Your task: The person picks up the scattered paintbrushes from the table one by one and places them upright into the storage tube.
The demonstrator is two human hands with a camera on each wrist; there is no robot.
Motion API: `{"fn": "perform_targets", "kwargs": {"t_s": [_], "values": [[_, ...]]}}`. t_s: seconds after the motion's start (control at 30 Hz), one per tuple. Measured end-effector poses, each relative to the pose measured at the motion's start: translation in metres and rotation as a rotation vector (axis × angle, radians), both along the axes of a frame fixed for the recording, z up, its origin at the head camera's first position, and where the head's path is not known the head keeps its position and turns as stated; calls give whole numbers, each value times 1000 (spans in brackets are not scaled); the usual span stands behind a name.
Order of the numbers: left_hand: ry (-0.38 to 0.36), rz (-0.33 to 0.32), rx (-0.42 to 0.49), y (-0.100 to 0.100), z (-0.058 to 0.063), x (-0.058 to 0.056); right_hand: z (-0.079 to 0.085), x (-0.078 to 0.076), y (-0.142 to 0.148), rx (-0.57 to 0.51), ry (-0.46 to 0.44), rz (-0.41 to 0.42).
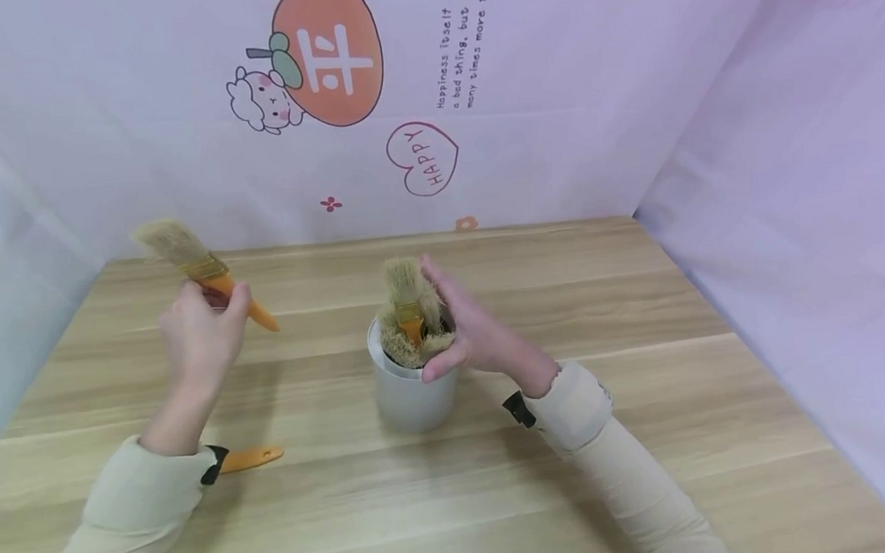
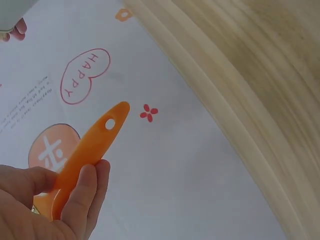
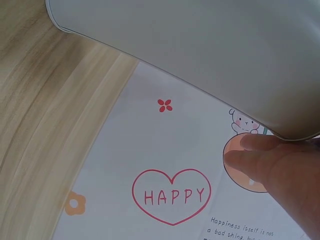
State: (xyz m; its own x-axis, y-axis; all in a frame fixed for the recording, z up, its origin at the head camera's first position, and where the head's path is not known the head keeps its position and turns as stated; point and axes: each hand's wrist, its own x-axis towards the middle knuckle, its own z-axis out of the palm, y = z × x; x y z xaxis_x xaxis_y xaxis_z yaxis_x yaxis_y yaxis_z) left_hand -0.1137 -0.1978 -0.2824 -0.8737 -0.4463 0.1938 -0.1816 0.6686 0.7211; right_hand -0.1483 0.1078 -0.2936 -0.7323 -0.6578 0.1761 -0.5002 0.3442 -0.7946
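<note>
My left hand grips a paintbrush by its orange handle, bristles pointing up and to the left, above the table. In the left wrist view the handle's holed end sticks out past the fingers. A pale grey cylindrical container stands upright in the middle, with several paintbrushes in it, bristles up. At its right side my right hand is spread around the bristles, the thumb by the front rim and the fingers extended behind. The right wrist view shows straight fingers beside the container wall.
Another orange handle with a hole lies on the wooden table, partly hidden by the left cuff. A white printed sheet hangs behind the table's back edge, and white sheets stand along both sides.
</note>
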Motion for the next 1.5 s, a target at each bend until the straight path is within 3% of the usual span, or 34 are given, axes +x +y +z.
{"fn": "perform_targets", "kwargs": {"t_s": [0.2, 0.43, 1.03, 1.3, 1.4, 1.5], "values": [[76, -25, 29, 13, 7, -1, 2, -2, 1, 6, 7, -9], [259, -51, -41, 31, 12, -2, 4, -3, 4, -32, -60, -21], [285, -109, -22, 41, 20, 2, -2, -3, -2, -25, -60, -9], [269, -158, 109, 50, 27, 14, -2, -4, -2, -29, -56, -5], [310, -169, 150, 56, 32, 18, -2, -4, -2, -25, -51, -1], [404, -215, 209, 63, 38, 20, -2, -4, -2, -35, -48, 2]]}}
